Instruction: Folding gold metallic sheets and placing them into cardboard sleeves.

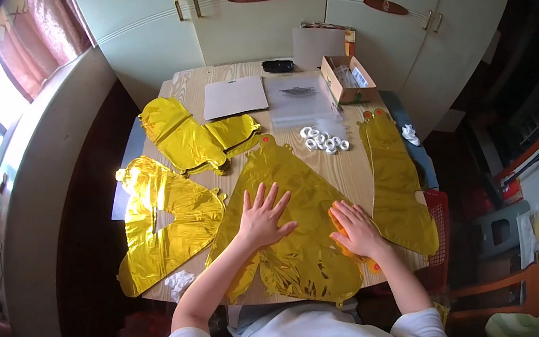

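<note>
A large flat gold foil balloon (pixel 288 200) lies in front of me, wide at the near end and narrowing toward a red dot at its far tip. My left hand (pixel 264 219) rests flat on its middle, fingers spread, holding nothing. On its right side, my right hand (pixel 357 228) covers an orange object (pixel 336 222), fingers close together over it. Only the object's edges show, so its kind is unclear. Another flat gold foil balloon (pixel 180 215) lies to the left, with a folded one (pixel 186 135) behind it. A long gold foil balloon (pixel 396 185) lies to the right.
White rings (pixel 325 140) lie in a cluster beyond the large balloon. Farther back are a grey-white sheet (pixel 234 97), clear plastic bags (pixel 301 98), a black item (pixel 278 66) and an open cardboard box (pixel 348 80). Crumpled white material (pixel 180 284) sits at the near left edge.
</note>
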The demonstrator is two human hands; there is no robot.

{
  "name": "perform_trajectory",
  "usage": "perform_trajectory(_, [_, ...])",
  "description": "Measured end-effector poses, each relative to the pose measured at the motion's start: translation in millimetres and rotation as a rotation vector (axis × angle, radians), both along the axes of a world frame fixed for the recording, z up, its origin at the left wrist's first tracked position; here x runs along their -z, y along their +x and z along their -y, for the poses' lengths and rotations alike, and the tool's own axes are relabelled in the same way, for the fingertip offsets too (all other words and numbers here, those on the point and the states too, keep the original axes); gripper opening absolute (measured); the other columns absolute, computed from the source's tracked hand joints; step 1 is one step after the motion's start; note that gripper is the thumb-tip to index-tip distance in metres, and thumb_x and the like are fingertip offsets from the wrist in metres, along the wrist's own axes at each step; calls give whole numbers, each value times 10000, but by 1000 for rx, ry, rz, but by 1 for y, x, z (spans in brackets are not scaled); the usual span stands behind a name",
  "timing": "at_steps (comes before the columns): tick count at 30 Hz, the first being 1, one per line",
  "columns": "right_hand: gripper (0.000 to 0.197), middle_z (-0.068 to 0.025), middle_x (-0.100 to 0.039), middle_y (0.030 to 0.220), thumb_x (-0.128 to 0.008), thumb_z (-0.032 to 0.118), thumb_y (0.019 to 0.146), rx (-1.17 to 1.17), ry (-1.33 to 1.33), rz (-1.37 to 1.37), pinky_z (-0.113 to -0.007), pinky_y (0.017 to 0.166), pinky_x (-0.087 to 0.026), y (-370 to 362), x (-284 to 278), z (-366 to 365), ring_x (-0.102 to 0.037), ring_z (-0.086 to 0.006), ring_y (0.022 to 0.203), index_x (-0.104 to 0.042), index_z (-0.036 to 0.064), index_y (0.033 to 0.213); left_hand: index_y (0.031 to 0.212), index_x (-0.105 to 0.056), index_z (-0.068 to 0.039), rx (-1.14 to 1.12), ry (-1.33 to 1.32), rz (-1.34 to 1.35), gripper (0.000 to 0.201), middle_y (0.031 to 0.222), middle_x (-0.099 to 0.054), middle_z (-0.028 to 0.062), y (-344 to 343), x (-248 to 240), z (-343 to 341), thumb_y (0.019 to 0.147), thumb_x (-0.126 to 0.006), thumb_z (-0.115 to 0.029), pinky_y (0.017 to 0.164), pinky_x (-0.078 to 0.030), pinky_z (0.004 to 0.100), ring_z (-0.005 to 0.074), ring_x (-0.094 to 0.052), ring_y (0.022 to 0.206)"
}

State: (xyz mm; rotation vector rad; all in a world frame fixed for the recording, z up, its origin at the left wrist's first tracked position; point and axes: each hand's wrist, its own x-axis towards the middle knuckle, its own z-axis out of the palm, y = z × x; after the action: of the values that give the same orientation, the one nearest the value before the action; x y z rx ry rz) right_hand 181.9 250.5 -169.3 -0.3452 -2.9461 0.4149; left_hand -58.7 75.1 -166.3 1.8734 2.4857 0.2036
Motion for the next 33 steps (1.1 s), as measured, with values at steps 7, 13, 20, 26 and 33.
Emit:
perform_trajectory(7, [622,-163,-384,1481,-565,421,936,-3,-23,-46,-460,1152,-245,-4,-3,-1,-335,-325,1390,-420,46,1409,1512,-289,-220,-2,3,8,791,1566,-245,150,-3,2,1,891,-349,-707,1129,-100,642,385,-160,1457])
perform_trajectory(13, [562,-150,-435,1450,-577,385,937,-163,10,-159,-454,1154,-263,-93,-44,5,-368,-312,1371,-473,44,1372,1489,-274,-58,-123,-115,43,651,1569,-241,126,-55,-30,5,966,-433,-413,1170,-184,526,326,-181,1459])
perform_trajectory(20, [541,-145,-496,1401,-603,350,908,-335,22,-61,-409,1091,-364,-302,-45,30,-462,-296,1301,-498,45,1342,1274,-534,-33,-311,202,-47,498,1324,-552,155,-218,-14,36,803,-614,-170,1022,-424,400,294,-516,1242])
perform_trajectory(26, [455,-143,-544,1349,-614,287,877,-344,181,-47,-393,1070,-391,-393,-20,63,-493,-268,1281,-555,40,1254,1027,-610,-85,-304,108,194,369,931,-688,138,-248,-23,56,696,-710,-215,815,-516,414,325,-651,945])
perform_trajectory(33, [196,-89,-688,963,-521,186,869,-463,335,-305,-375,768,-564,-416,16,55,-675,-254,939,-658,59,811,956,-550,-33,-328,22,267,410,875,-668,172,-256,-34,55,641,-764,-183,764,-506,456,372,-641,903])
